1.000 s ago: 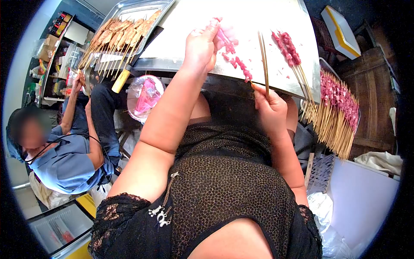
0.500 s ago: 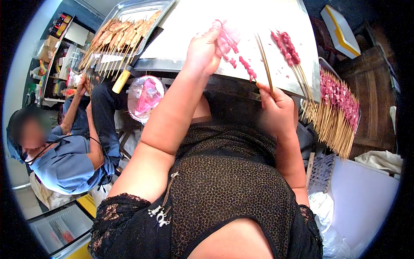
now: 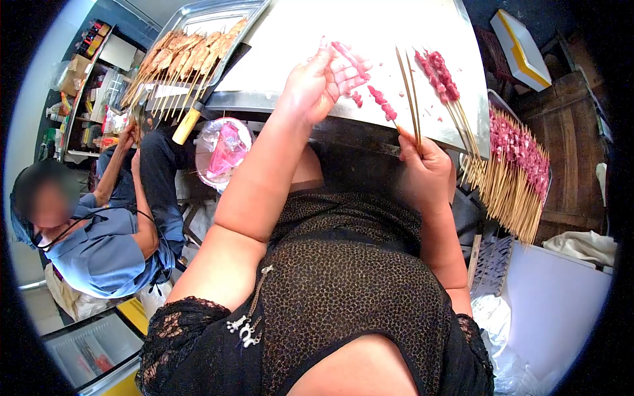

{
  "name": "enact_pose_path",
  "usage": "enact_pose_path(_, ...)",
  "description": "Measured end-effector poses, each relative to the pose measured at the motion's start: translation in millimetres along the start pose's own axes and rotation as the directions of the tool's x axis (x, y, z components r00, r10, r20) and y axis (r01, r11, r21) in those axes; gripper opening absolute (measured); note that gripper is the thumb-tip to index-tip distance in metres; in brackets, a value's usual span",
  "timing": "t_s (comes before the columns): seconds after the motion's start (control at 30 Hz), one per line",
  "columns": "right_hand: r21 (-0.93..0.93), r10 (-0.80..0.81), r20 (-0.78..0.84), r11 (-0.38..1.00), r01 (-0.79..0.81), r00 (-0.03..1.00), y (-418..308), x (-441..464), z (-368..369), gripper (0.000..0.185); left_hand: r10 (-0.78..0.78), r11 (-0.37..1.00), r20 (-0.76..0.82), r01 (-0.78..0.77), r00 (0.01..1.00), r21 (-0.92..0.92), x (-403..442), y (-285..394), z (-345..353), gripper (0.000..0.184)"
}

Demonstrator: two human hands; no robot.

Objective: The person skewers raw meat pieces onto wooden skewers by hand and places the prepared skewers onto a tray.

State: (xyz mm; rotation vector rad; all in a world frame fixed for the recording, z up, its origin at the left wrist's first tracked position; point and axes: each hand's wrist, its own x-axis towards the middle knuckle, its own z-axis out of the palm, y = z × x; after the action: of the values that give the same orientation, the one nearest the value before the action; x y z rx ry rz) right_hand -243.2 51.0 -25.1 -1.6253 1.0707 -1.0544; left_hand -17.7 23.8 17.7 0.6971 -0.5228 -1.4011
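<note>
Near the table's front edge, my right hand [image 3: 426,162] is closed round the lower ends of thin skewers [image 3: 411,99] and one skewer partly threaded with pink meat [image 3: 382,103]. My left hand [image 3: 323,82] is turned palm up over the white table [image 3: 284,33], its fingers apart. A strip of raw meat [image 3: 350,58] lies along those fingers, and a small piece [image 3: 356,99] is just below them. To the right, finished meat skewers [image 3: 441,76] rest on the table with their sticks over the edge.
Many meat skewers [image 3: 518,152] fill a tray at the right. At the upper left are a tray of browned skewers [image 3: 188,56], a yellow-handled knife [image 3: 187,124] and a lined bucket [image 3: 223,148]. A person in blue [image 3: 105,244] sits at the left.
My left hand has opened from a pinch, fingers spreading under the meat strip. My right hand has shifted slightly right and down with its skewers.
</note>
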Motion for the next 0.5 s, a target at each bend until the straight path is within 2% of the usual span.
enact_pose_path(0.1, 0.009, 0.013, 0.013, 1.0, -0.013, 1.0, 3.8, -0.3, 1.3, 0.021, 0.041, 0.999, 0.008, -0.041, 0.999, 0.012, -4.7, -1.4, 3.6, 0.045)
enact_pose_path(0.17, -0.004, 0.009, 0.027, 1.0, -0.009, 1.0, 5.9, -0.6, 2.3, 0.021, 0.162, 0.983, -0.108, -0.151, 0.981, 0.1, -4.7, -1.7, 3.2, 0.04)
enact_pose_path(0.3, -0.021, 0.027, 0.072, 0.999, -0.026, 0.997, 0.7, -0.3, 1.5, 0.021, 0.165, 0.983, -0.098, -0.156, 0.981, 0.1, -3.3, 4.2, 1.1, 0.036)
enact_pose_path(0.33, -0.021, 0.03, 0.074, 0.999, -0.028, 0.997, 0.4, -0.8, 1.1, 0.021, 0.161, 0.978, -0.092, -0.147, 0.983, 0.149, -3.9, 4.8, 1.3, 0.036)
enact_pose_path(0.4, 0.041, 0.138, 0.136, 0.989, -0.145, 0.981, 1.0, 0.1, -1.5, 0.021, 0.157, 0.971, -0.085, -0.138, 0.984, 0.196, -4.8, 5.3, 1.2, 0.035)
enact_pose_path(0.43, 0.04, 0.139, 0.136, 0.989, -0.146, 0.981, 3.0, 1.2, -3.1, 0.021, 0.145, 0.97, -0.089, -0.124, 0.985, 0.208, -4.9, 5.6, 1.1, 0.034)
enact_pose_path(0.5, 0.247, 0.238, 0.273, 0.919, -0.307, 0.932, 7.5, 3.6, -5.4, 0.02, 0.133, 0.97, -0.093, -0.11, 0.987, 0.218, -5.5, 6.4, 2.4, 0.033)
